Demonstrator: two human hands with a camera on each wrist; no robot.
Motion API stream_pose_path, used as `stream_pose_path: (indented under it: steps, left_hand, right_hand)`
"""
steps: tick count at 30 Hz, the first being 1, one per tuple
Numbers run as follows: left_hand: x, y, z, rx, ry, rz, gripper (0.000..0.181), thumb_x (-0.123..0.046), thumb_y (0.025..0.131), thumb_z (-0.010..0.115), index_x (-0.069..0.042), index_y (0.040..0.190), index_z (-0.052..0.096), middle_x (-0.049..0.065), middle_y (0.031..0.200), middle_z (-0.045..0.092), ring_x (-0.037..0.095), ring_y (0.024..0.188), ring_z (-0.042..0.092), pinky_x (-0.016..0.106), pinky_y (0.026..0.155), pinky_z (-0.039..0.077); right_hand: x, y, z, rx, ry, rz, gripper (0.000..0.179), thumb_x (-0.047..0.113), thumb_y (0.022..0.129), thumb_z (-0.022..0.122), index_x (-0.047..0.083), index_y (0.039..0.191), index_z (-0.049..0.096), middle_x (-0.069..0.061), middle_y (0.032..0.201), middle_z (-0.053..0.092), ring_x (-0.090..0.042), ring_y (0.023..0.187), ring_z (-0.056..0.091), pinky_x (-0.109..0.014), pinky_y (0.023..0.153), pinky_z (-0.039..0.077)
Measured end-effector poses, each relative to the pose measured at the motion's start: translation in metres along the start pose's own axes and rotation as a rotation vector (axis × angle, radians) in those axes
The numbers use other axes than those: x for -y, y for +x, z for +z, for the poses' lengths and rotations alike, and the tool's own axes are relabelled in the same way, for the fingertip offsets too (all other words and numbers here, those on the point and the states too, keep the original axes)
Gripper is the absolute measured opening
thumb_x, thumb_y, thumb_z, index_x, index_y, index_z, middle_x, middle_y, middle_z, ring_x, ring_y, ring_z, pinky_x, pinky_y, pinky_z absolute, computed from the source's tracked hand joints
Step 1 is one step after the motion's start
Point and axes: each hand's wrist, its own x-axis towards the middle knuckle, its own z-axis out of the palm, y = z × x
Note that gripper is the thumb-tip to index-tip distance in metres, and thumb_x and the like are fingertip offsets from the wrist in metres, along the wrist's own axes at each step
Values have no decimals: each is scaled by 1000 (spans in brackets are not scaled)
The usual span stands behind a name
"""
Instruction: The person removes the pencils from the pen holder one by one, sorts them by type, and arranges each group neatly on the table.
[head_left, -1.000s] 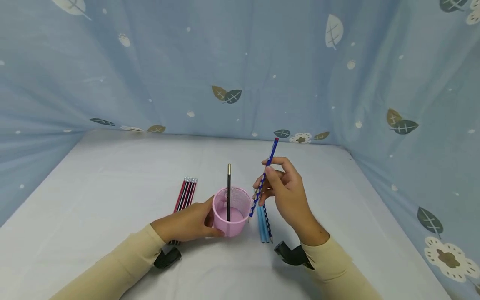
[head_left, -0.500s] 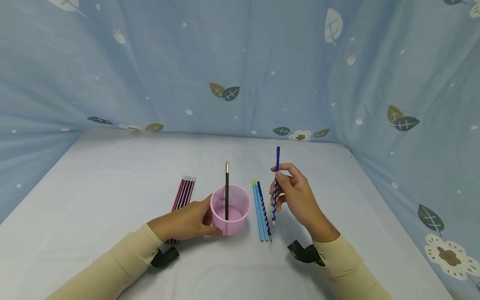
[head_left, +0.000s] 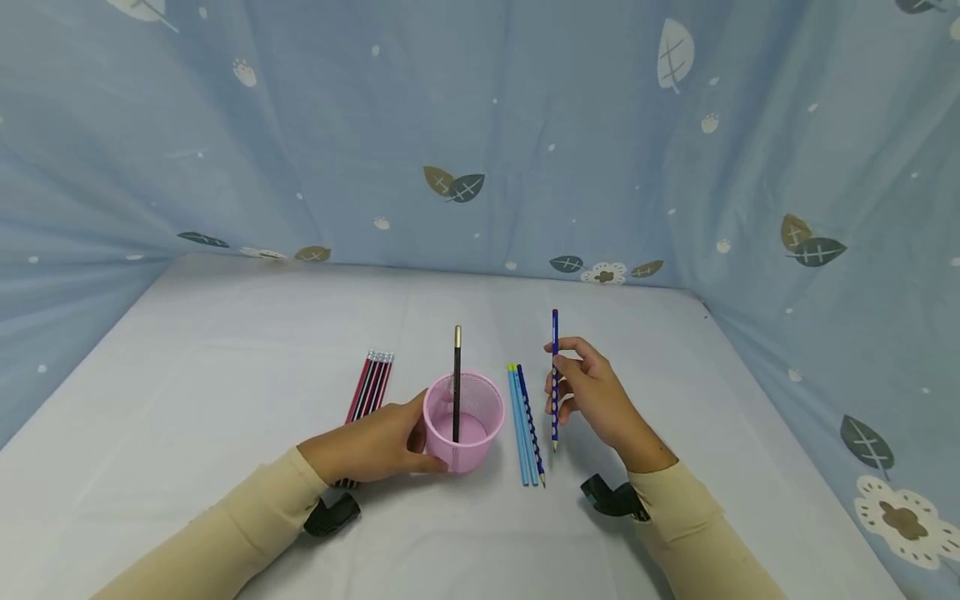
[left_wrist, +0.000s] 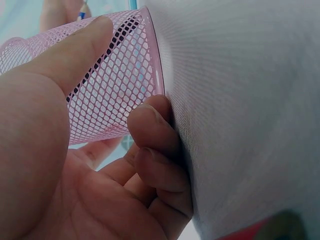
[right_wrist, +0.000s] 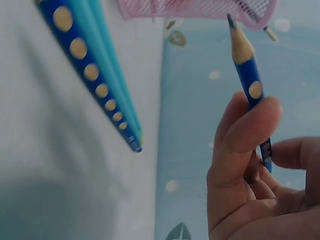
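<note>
My left hand (head_left: 382,443) grips a pink mesh pencil cup (head_left: 463,457) from its left side. In the left wrist view the thumb lies along the mesh (left_wrist: 107,85), and the other fingers curl near its base. One black pencil (head_left: 457,379) with a gold end stands in the cup. To the right, my right hand (head_left: 596,404) pinches a dark blue dotted pencil (head_left: 555,337), held nearly upright, tip down. Its sharpened tip (right_wrist: 241,46) shows in the right wrist view. Between cup and right hand lie light blue pencils (head_left: 521,429) and another dark blue dotted pencil (head_left: 530,421).
Several red-and-black striped pencils (head_left: 369,385) lie side by side left of the cup, partly hidden by the left forearm. A white cloth (head_left: 247,358) covers the table. A blue leaf-patterned curtain (head_left: 337,125) hangs behind and along the sides.
My right hand has moved right, away from the cup, and slightly lower, carrying the dotted pencil, which has turned from slanted to nearly upright. My left hand keeps its hold on the cup.
</note>
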Motion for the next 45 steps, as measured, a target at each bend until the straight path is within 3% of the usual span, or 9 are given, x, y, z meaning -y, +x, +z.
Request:
stream_pose_path:
  steps: [20,29,37,45]
  left_hand:
    - [1,-4,-3,-5,9,-4,76,-41,82,81,-17,140,38,-7,74,55,6,65,50,23,61,44]
    - [4,-7,-4,-25,8,-13,89,-42,83,81,-21,151,28,-7,78,55,6,70,51,24,63,46]
    - [2,-2,-1,-10,-6,14,73,-40,83,81,-16,138,40,-8,74,55,4,64,50,23,60,44]
    - [0,0,0,5,2,-3,72,-41,83,81,-18,137,40,-8,73,56,5,64,50,23,59,44]
  right_hand:
    - [-24,15,-3,129,-72,88,44,9,99,42,0,143,41,-13,90,61,-19,65,65,-32,56,58]
    - [-26,21,0,161,-105,128,50,4,94,49,2,144,42,-12,91,56,-18,65,65,-31,55,57]
    - [-37,20,-3,163,-159,183,51,6,95,56,7,144,45,-16,99,60,-20,65,65,-34,59,59]
    - [-39,16,-3,153,-208,190,47,12,95,62,9,140,49,-15,96,63,-21,66,65,-35,59,59]
